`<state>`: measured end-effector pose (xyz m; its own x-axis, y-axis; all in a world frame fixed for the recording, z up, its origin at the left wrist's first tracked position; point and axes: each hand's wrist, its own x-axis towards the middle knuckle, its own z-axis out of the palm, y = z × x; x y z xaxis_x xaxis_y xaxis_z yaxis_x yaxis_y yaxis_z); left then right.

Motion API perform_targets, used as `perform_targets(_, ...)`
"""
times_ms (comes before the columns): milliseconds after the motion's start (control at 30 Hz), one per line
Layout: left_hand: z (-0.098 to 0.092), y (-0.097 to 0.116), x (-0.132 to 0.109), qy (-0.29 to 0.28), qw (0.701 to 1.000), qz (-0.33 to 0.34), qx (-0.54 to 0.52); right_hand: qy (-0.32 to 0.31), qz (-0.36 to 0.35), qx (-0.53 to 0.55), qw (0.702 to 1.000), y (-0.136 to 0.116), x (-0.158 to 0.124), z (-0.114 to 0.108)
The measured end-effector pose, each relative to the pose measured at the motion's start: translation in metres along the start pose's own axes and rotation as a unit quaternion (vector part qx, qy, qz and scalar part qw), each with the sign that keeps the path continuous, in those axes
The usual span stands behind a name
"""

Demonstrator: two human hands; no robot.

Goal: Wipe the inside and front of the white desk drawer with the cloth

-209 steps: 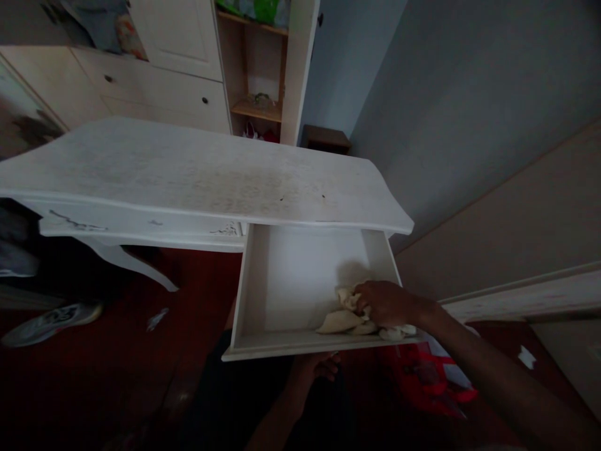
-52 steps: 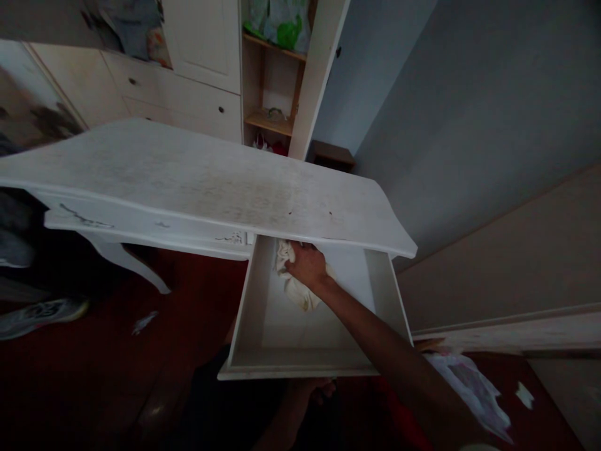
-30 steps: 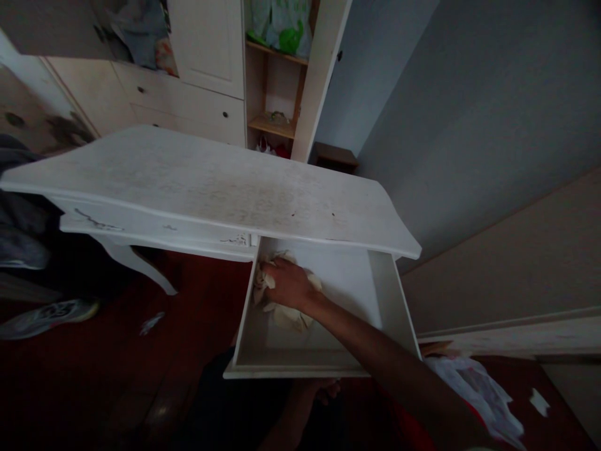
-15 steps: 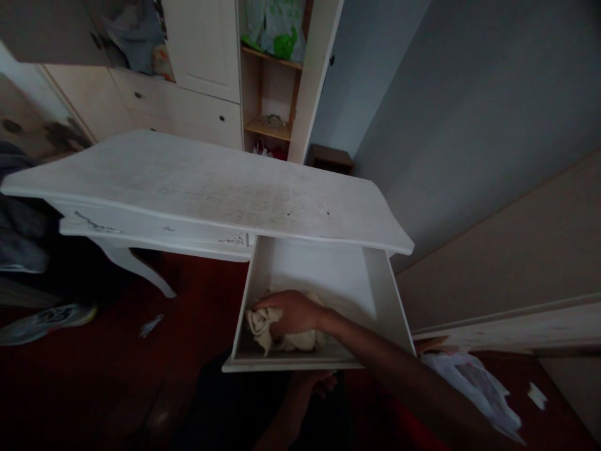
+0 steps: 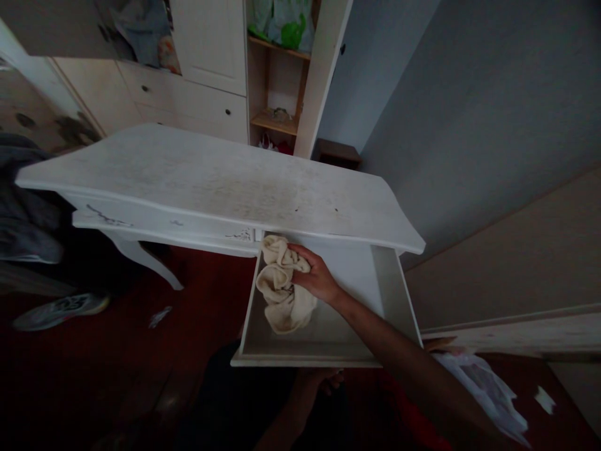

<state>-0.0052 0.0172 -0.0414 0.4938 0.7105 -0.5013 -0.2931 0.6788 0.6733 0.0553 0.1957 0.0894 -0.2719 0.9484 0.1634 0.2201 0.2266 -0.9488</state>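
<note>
Reaching in from the near right, the right hand [image 5: 317,275] slants toward the far left — its grip closed around a bunched cream cloth [image 5: 291,313] over the left side of the open drawer [image 5: 364,275] in the white counter [image 5: 211,169]. Below the drawer's near edge, the left hand [image 5: 326,379] looks curled, its grip too dim to tell. Marks on the shoe [image 5: 61,311], left, are unreadable.

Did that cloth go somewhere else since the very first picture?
Yes. Against the open drawer, the cloth in the right hand has gone from the front right corner to the left side, nearer the tabletop.
</note>
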Motion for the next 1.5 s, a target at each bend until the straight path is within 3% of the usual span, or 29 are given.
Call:
perform_targets(100,0.001,0.000,-0.001,0.009,1.000,-0.004,-0.002,0.046,-0.040,-0.054,0.997,-0.011,0.007,0.011)
perform_targets(167,0.002,0.001,-0.002,0.009,1.000,0.003,0.007,0.039,-0.065,-0.097,0.992,-0.016,0.011,0.023)
perform_targets(367,0.008,0.015,-0.010,0.024,1.000,0.003,0.009,-0.069,-0.130,-0.222,0.964,-0.026,0.008,0.047)
perform_targets(600,0.013,0.019,-0.012,0.050,0.998,0.004,-0.022,-0.244,-0.140,-0.270,0.921,-0.053,-0.032,0.048)
perform_targets(767,0.009,0.007,-0.004,0.071,0.997,0.029,-0.031,-0.273,-0.108,-0.272,0.916,-0.069,-0.059,0.049)
perform_targets(1000,0.010,-0.006,-0.002,0.126,0.983,0.069,-0.110,-0.243,-0.016,-0.340,0.908,-0.069,-0.096,-0.002)
perform_targets(1267,0.019,0.014,-0.011,0.113,0.986,0.034,-0.119,-0.166,0.053,-0.456,0.873,-0.065,-0.164,-0.071)
perform_targets(1367,0.018,0.015,-0.011,0.110,0.986,0.019,-0.121,-0.178,0.047,-0.460,0.869,-0.063,-0.178,-0.098)
perform_targets(1500,0.017,0.011,-0.007,0.122,0.984,0.026,-0.124,-0.219,-0.038,-0.479,0.849,-0.056,-0.188,-0.133)
